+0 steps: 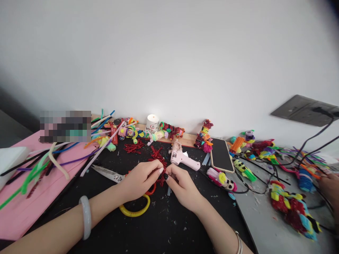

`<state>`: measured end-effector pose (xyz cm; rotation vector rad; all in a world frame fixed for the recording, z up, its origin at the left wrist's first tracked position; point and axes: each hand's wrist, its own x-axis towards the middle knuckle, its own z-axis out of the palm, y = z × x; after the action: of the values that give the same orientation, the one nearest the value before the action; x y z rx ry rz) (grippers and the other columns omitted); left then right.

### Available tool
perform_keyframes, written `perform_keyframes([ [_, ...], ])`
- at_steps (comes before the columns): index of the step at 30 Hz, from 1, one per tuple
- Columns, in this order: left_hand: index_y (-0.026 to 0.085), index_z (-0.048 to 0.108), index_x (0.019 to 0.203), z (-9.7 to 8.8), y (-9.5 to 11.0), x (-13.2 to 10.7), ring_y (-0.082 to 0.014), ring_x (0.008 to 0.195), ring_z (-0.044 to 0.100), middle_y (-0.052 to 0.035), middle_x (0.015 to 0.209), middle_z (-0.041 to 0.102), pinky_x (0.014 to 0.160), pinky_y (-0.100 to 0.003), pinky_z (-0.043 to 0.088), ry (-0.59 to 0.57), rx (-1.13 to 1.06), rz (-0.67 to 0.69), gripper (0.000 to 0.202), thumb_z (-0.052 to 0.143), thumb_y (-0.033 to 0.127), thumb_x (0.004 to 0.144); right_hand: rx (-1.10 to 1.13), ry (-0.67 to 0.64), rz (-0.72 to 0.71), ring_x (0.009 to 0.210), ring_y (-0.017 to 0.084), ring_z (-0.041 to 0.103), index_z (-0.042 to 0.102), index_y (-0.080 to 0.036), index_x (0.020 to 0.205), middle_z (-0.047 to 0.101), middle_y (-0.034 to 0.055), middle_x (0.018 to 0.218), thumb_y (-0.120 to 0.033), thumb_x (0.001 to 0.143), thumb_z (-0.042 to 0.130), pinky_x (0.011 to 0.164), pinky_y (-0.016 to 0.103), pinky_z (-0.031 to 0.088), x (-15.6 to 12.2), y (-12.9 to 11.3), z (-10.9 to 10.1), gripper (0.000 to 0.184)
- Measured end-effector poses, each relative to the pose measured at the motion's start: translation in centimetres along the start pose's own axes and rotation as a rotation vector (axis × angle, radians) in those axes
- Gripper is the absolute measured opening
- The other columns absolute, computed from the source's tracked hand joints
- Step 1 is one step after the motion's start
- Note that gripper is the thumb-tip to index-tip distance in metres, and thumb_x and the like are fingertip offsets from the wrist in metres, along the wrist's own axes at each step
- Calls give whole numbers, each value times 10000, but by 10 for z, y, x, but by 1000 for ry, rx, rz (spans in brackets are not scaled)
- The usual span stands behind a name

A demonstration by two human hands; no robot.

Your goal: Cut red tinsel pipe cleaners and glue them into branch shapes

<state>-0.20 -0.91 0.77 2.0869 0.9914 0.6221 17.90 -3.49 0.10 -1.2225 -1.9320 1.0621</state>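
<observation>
My left hand (pixel 141 178) and my right hand (pixel 184 185) meet fingertip to fingertip over the black mat (pixel 164 229). Both are closed in a pinch, and whatever sits between the fingers is too small to make out. Just behind and below them lie short red glittery pipe cleaner pieces (pixel 156 154), with another red pile (pixel 133 146) farther left. Scissors (pixel 134 211) with yellow and orange handles rest partly under my left hand, blades pointing left. A pale pink hot glue gun (pixel 186 160) lies beyond my right hand.
Loose pipe cleaners (pixel 62 162) spread over a pink sheet (pixel 16 218) at left. Against the wall stand a paper cup (pixel 152 123) and a pipe cleaner figure (pixel 203 135). A phone (pixel 221 155), more figures and cables lie right, near another person's hand (pixel 329 187). A wall socket (pixel 304 109) holds a plug.
</observation>
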Motion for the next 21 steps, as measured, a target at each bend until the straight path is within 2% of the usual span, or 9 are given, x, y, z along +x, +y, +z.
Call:
perform_keyframes([
  [15, 183, 521, 844, -2, 1, 0, -130, 610, 497, 39, 643, 517, 611, -234, 372, -46, -40, -31, 242, 325, 272, 955, 80, 34, 30, 575, 101, 321, 441, -188, 729, 365, -56, 634, -111, 814, 428, 535, 221, 273, 1, 2, 0, 116],
  [21, 186, 515, 874, 0, -4, 0, -125, 613, 495, 41, 659, 520, 607, -235, 358, -67, -54, -3, 240, 323, 298, 966, 142, 80, 28, 571, 103, 321, 431, -191, 739, 358, -55, 636, -156, 837, 433, 532, 223, 277, 1, 3, -1, 104],
])
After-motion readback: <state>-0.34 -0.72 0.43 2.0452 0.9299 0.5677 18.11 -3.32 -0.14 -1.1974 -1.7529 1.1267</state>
